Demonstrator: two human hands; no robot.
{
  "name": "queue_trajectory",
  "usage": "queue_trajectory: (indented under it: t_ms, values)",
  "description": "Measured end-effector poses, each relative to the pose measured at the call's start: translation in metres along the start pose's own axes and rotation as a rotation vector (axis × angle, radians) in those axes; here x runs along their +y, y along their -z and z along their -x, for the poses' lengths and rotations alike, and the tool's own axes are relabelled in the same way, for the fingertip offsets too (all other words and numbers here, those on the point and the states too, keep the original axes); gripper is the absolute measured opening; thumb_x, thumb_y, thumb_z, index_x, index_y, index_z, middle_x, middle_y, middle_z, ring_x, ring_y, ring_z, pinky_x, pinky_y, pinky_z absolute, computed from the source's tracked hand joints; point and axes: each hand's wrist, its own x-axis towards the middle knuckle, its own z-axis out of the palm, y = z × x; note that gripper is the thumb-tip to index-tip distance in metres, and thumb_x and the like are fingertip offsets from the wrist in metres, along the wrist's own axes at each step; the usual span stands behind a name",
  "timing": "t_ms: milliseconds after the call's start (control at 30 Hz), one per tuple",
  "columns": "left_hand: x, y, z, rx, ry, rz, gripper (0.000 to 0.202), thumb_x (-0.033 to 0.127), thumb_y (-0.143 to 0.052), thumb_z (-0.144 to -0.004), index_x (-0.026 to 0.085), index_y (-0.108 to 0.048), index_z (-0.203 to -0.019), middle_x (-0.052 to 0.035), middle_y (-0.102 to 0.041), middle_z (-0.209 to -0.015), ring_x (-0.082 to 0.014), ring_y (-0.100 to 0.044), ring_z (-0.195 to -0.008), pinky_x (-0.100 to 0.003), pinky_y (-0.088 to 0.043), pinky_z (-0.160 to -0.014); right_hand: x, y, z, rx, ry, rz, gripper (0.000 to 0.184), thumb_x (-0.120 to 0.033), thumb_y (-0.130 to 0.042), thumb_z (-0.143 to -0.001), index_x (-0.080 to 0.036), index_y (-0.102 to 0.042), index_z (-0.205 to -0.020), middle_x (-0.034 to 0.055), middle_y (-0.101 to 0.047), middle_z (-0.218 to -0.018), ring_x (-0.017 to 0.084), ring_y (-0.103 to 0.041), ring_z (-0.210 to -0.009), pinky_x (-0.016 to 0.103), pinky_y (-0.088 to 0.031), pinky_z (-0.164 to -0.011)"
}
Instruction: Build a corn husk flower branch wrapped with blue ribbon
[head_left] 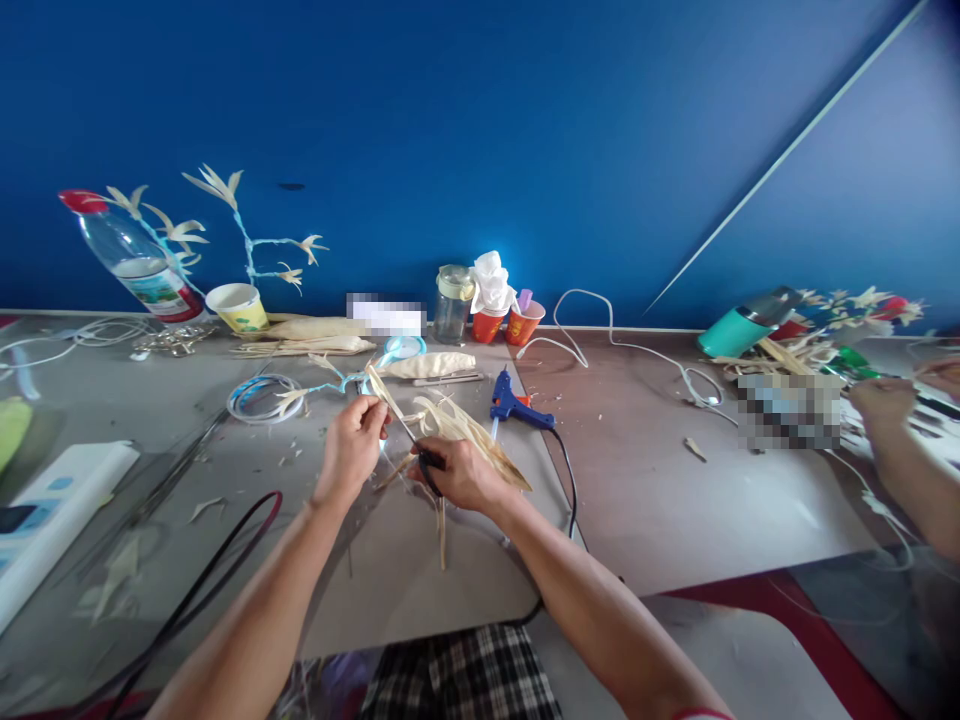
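Observation:
My left hand is closed in a pinch on a strip of dry corn husk that rises from its fingertips. My right hand is closed around black-handled scissors whose thin blades point toward the left hand. A bunch of pale husk strips lies under and behind the right hand, with a few strips hanging down below it. Both hands hover over a grey tabletop sheet.
A blue glue gun with a black cord lies just right of my hands. Blue wire coils, husk pieces, a jar, orange cups, a yellow cup and a tilted bottle line the back. Another person's arm works at far right.

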Motion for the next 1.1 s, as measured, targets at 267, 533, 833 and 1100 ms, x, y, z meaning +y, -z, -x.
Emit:
queue_trajectory:
  t_ms: [267,533,833,1100]
  values:
    - [-0.003,0.000,-0.002,-0.013,-0.003,-0.009,0.023,0.036,-0.051,-0.084,0.018,-0.056,-0.070,0.0008,-0.055,-0.063,-0.0108,-0.050,-0.054,-0.023,-0.039,-0.054,-0.002,-0.001,0.000,-0.009,-0.033,-0.033,0.012,-0.028,-0.060,-0.079,-0.017,-0.065,-0.079,-0.0051,-0.046,-0.057,0.008,-0.035,-0.055,0.020,-0.030,-0.051]
    - [0.000,0.002,-0.001,-0.021,-0.018,0.006,0.022,0.035,-0.052,-0.083,0.018,-0.055,-0.068,0.0019,-0.052,-0.060,-0.0109,-0.049,-0.053,-0.023,-0.037,-0.053,0.000,-0.002,0.000,0.007,-0.039,-0.043,0.009,-0.024,-0.058,-0.077,-0.018,-0.064,-0.075,-0.0042,-0.051,-0.060,0.009,-0.038,-0.056,0.020,-0.031,-0.052]
    - [0.007,0.000,0.000,-0.055,0.091,0.200,0.014,0.028,-0.056,-0.075,0.018,-0.058,-0.065,0.0010,-0.055,-0.061,-0.0111,-0.050,-0.055,-0.022,-0.039,-0.054,-0.002,-0.001,0.001,0.000,-0.042,-0.032,0.022,-0.031,-0.064,-0.076,-0.018,-0.069,-0.093,-0.0024,-0.056,-0.065,0.010,-0.042,-0.058,0.021,-0.035,-0.055]
    - [0.010,-0.001,0.003,-0.150,0.103,0.216,0.016,0.027,-0.055,-0.078,0.018,-0.058,-0.065,0.0015,-0.054,-0.060,-0.0102,-0.049,-0.056,-0.022,-0.039,-0.056,0.000,-0.001,-0.001,0.012,-0.073,-0.123,0.024,-0.030,-0.063,-0.077,-0.017,-0.068,-0.097,-0.0007,-0.060,-0.070,0.010,-0.047,-0.060,0.021,-0.039,-0.056]
